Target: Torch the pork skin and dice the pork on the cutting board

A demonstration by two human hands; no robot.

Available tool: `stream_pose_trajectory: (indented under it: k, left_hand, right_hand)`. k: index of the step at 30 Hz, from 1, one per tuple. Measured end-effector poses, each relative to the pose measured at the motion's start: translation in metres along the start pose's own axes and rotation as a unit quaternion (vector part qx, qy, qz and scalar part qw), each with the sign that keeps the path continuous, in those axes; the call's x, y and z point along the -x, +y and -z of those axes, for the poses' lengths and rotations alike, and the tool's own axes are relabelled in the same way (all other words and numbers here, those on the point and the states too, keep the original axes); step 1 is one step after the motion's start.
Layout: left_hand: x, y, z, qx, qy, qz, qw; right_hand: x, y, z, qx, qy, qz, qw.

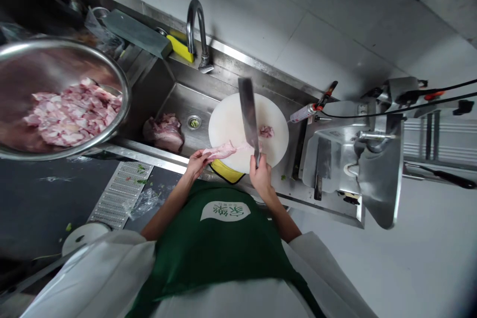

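Note:
With my left hand I grip one end of a pale pink strip of raw meat, which reaches over the left edge of a round white cutting board. My right hand is closed around the handle of a cleaver, whose broad dark blade points away from me above the board. The blade hides part of the board and the strip's far end. Right of the blade lies a small pile of cut meat. Beneath the board's near edge a yellow piece sticks out.
A large steel bowl of meat pieces stands at left. In the sink rests a big meat chunk, below a curved faucet. To the right are a steel slicer, another knife and a gas torch.

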State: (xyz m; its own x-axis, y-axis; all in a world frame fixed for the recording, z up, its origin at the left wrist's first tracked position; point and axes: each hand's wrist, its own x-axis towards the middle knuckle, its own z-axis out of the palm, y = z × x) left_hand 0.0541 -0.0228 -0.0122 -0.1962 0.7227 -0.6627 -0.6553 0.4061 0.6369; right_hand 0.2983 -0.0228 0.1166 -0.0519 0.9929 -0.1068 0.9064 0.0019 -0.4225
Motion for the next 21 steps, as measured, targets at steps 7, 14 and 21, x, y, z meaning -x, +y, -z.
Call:
stream_pose_trajectory:
  k: [7, 14, 21]
  left_hand:
    - [0.009, 0.028, -0.015, -0.024, -0.008, -0.032, 0.999]
    - [0.053, 0.047, -0.124, -0.136, -0.149, -0.094, 0.975]
    - [0.021, 0.027, -0.134, -0.142, -0.151, -0.146, 0.967]
  right_hand:
    - [0.014, 0.055, -0.026, 0.021, -0.168, -0.058, 0.984]
    - [0.017, 0.126, -0.023, -0.014, -0.052, -0.096, 0.994]
    - [0.002, 0.152, -0.045, -0.088, -0.03, -0.08, 0.992]
